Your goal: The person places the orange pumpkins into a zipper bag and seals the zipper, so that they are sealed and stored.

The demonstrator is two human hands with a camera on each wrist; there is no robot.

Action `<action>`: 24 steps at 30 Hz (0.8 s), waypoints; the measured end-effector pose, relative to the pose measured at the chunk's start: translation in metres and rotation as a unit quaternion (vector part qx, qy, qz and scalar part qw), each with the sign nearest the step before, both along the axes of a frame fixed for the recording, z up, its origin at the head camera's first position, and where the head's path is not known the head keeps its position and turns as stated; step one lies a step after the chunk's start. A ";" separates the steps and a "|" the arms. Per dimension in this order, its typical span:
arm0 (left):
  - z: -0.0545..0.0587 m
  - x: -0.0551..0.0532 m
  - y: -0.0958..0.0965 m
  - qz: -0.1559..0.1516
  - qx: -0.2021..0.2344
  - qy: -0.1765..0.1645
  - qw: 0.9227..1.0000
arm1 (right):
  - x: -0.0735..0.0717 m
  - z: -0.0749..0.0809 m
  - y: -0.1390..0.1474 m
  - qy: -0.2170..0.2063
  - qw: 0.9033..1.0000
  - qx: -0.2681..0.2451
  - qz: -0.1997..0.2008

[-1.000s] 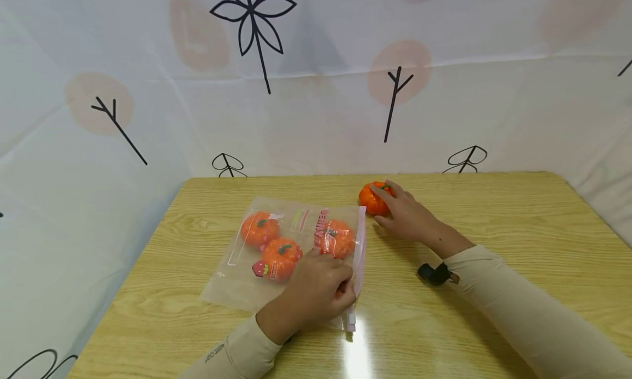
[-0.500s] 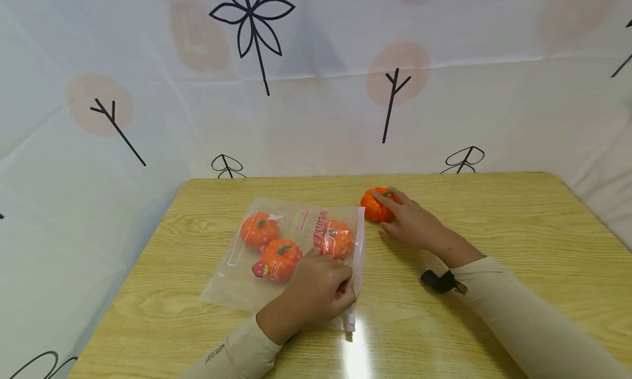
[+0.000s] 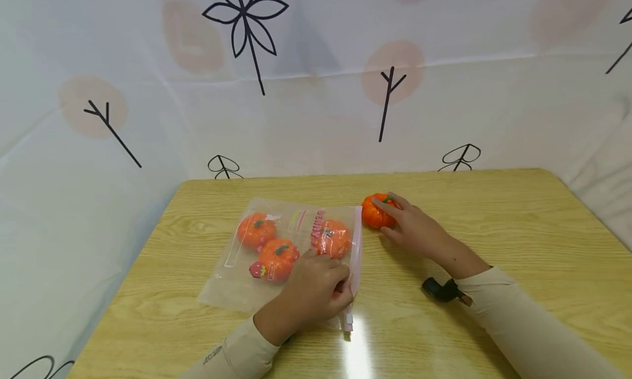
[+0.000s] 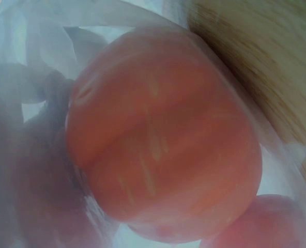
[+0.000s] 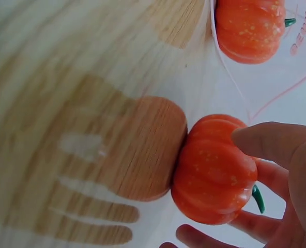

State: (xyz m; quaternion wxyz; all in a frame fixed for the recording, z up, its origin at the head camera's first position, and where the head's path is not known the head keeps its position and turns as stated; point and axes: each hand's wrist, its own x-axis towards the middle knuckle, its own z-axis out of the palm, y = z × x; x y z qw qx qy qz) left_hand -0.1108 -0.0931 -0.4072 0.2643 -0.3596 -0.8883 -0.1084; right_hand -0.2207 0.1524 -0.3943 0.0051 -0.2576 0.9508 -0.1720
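A toy pumpkin (image 3: pixel 376 213), orange with a green stem, rests on the table just beyond the upper corner of a clear zip bag (image 3: pixel 222 286). My right hand (image 3: pixel 419 231) grips this pumpkin, thumb on one side and fingers on the other, as the right wrist view shows. Inside the bag lie several more pumpkins, one near the mouth (image 3: pixel 333 239) and another in the middle (image 3: pixel 276 261). Curled at the bag's mouth, my left hand (image 3: pixel 318 288) holds the pink-edged opening. Through hazy plastic, the left wrist view shows a pumpkin (image 4: pixel 163 134) up close.
The wooden table (image 3: pixel 469 214) reaches back to a white patterned cloth (image 3: pixel 306 121). A white zip slider (image 3: pixel 348 320) sits at the bag's near corner. The glossy tabletop mirrors the pumpkin and fingers in the right wrist view.
My right hand has drawn the loose pumpkin a little toward me, along the bag's mouth. The left hand and the bag stay in place; the head view has shifted slightly.
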 end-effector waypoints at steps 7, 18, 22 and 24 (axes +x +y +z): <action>0.000 0.000 0.001 -0.003 0.000 -0.004 1.000 | 0.006 0.005 0.002 0.020 1.000 -0.014 0.008; 0.001 -0.001 0.000 -0.009 0.011 0.006 1.000 | 0.004 0.003 -0.001 0.025 0.999 -0.038 -0.002; 0.002 -0.002 0.000 -0.009 0.007 0.005 1.000 | 0.004 0.005 -0.001 0.016 0.999 -0.047 -0.002; 0.001 -0.002 0.000 -0.010 0.005 0.005 1.000 | 0.005 0.006 -0.001 0.008 0.999 -0.051 -0.001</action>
